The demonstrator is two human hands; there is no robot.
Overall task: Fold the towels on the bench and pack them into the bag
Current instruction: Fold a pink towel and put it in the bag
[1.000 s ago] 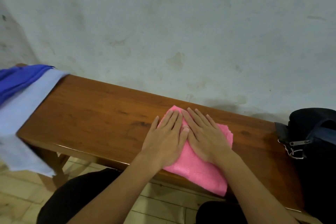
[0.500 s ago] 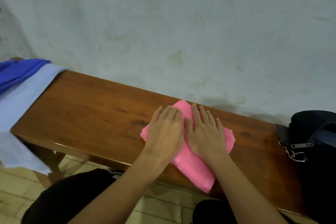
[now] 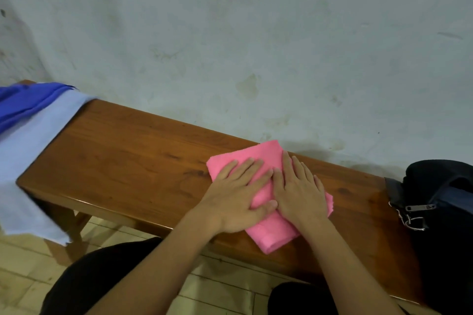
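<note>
A folded pink towel [image 3: 266, 156] lies on the wooden bench [image 3: 133, 161], right of centre, its near end hanging over the front edge. My left hand [image 3: 238, 192] lies flat on the towel's left half, fingers straight. Beside it, my right hand [image 3: 299, 189] presses flat on the right half. The two hands touch at the thumbs. A dark bag [image 3: 440, 202] with a metal zip pull sits at the bench's right end. A light blue towel [image 3: 30, 151] drapes over the left end, with a dark blue towel [image 3: 23, 102] on top of it.
A stained pale wall [image 3: 256, 33] runs right behind the bench. Tiled floor [image 3: 23, 279] shows below the front edge. My legs in dark trousers [image 3: 97, 279] sit close to the bench front.
The pink towel has turned and slid back onto the bench, so less of it hangs over the front edge. Both hands moved with it and stay flat on top.
</note>
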